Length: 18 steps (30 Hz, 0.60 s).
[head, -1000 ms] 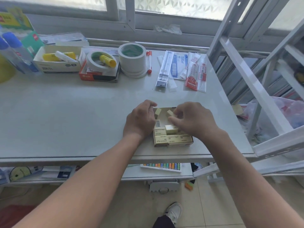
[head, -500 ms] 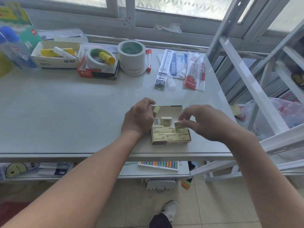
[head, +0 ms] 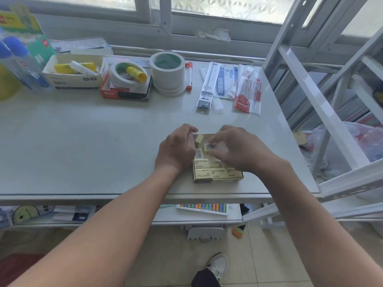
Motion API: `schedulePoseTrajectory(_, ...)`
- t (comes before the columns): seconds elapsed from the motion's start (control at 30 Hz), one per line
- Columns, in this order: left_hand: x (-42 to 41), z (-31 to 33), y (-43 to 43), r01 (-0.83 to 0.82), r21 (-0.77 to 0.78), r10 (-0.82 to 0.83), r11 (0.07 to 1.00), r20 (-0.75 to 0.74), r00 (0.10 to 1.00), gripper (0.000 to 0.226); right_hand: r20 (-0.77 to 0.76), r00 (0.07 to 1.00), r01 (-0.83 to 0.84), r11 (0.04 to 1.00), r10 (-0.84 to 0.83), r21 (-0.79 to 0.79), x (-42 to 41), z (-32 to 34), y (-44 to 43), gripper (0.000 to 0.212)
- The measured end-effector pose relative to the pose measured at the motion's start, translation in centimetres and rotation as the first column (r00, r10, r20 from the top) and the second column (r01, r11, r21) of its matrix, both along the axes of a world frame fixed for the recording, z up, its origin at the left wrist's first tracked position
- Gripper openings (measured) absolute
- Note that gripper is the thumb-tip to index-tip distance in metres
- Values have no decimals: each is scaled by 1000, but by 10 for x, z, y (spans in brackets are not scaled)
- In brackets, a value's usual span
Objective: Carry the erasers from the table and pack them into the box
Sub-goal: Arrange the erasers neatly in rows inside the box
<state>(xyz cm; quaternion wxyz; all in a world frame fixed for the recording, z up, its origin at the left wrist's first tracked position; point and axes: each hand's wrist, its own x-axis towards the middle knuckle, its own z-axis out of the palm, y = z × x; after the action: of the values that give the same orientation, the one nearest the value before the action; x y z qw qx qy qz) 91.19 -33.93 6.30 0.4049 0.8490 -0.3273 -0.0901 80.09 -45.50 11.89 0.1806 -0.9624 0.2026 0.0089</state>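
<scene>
Evidently the fingertips (head: 213,141) of the right hand (head: 238,150) were pinched together on one small wrapped eraser (head: 209,146), its barcode face turned up, held just above the open box (head: 217,177). Whether the pinch was firm could not be told, since the fingers were blurred. Opposite them, the left hand (head: 176,150) was curled against the box's left wall, and a second pale eraser (head: 199,139) stood tilted just off its fingertips; it could not be made out whether that one was gripped or merely propped by them. Directly beneath both sets of fingers, rows of erasers (head: 207,168) already lay flat and close-packed in the near half of the box, while the far half looked partly unfilled.

Such erasers were judged light, slightly yielding and fairly grippy, though the glossy sleeves could slide under a loose pinch. A hold across the two long sides, near the middle, seemed best, so each could be lowered flat into its gap. The thin card walls would likely flex if pressed. Outward from the hands, the pale table (head: 83,141) carried a tape roll (head: 167,71) well beyond the fingers
</scene>
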Motion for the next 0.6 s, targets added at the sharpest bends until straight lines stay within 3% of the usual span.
schedulePoseTrajectory(0.17,1,-1,0,-3,3,3,1000,1,1000,25,-32,999,16,997,-19,-70,8,-10,0,28)
schedulePoseTrajectory(0.33,0,1,0,0,7,0,1000,-13,1000,26,107,991,53,975,-77,215,-8,6,-7,24)
schedulePoseTrajectory(0.43,0,1,0,-1,8,1,1000,-6,1000,26,57,998,8,962,-24,271,-14,12,-7,24)
schedulePoseTrajectory(0.6,1,0,0,7,8,-7,1000,10,1000,26,-55,995,-67,969,82,238,-16,5,2,24)
